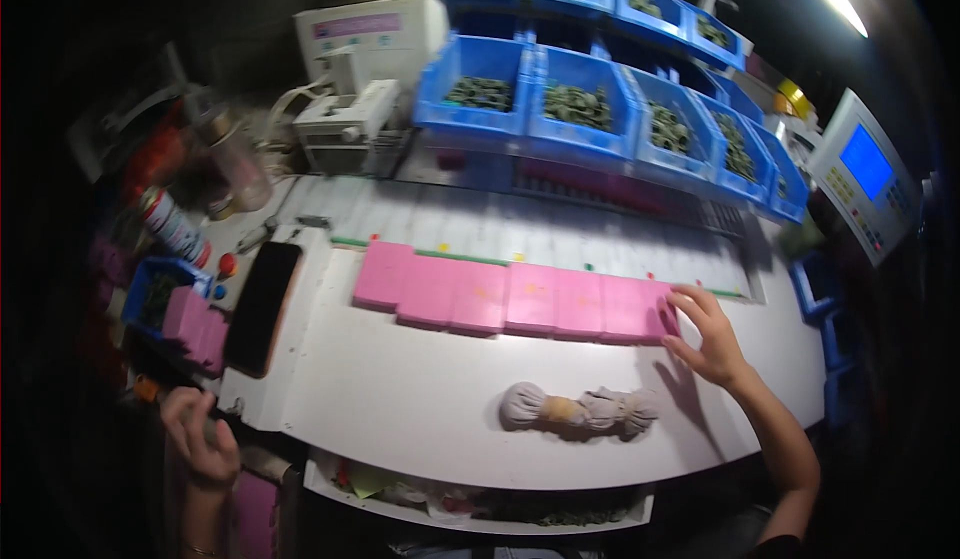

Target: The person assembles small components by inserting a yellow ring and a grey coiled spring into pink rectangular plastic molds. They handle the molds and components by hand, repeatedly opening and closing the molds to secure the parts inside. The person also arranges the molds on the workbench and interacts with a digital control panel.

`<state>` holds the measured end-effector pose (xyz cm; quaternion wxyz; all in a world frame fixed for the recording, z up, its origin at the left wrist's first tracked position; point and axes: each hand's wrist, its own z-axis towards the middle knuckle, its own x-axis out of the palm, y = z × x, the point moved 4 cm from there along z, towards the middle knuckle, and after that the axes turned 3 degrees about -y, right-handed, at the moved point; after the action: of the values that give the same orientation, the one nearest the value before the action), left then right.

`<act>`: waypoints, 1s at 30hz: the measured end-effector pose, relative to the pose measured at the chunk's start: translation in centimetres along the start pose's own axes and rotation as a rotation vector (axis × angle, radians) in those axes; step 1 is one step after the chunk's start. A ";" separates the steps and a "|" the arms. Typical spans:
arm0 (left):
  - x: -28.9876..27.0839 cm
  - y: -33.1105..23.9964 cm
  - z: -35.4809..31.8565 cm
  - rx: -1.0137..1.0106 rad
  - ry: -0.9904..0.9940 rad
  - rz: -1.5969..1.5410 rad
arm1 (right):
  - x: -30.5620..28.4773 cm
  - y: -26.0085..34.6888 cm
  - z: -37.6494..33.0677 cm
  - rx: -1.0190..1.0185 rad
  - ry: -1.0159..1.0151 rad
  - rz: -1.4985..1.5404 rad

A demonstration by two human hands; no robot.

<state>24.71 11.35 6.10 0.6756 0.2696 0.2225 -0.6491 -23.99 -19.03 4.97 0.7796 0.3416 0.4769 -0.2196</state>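
Observation:
A row of several flat pink blocks lies across the white worktop. At its right end is my right hand, thumb and fingers spread apart around the edge of the last block; the fingertips look to be at or touching it. My left hand is low at the far left, off the worktop's edge, palm up with curled fingers. Something small and greyish shows against those fingers, too unclear to name. Nearer than the row, a tied bundle of pale cloth rests on the worktop.
Blue bins of small greenish pieces stand in tiers behind. A dark phone, a spray can and pink blocks in a blue bin are left. An open drawer juts in front; a control panel stands right.

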 end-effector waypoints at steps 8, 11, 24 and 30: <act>11.0 -13.4 14.0 0.352 0.204 -0.371 | 2.3 -3.1 0.6 -0.010 0.111 0.058; 18.3 -14.0 18.0 0.147 0.274 -0.456 | 2.8 -2.8 0.8 -0.005 0.063 0.083; 43.2 -6.1 25.6 -0.174 0.259 0.023 | 3.9 -2.1 0.9 -0.064 -0.021 0.075; 25.9 -13.3 21.0 -0.136 0.385 -0.174 | 2.5 -2.3 0.2 -0.003 -0.038 0.033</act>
<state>11.90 -22.11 4.11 0.5789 0.3223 0.4130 -0.6249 -24.29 -20.81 2.01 0.7925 0.3441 0.4564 -0.2127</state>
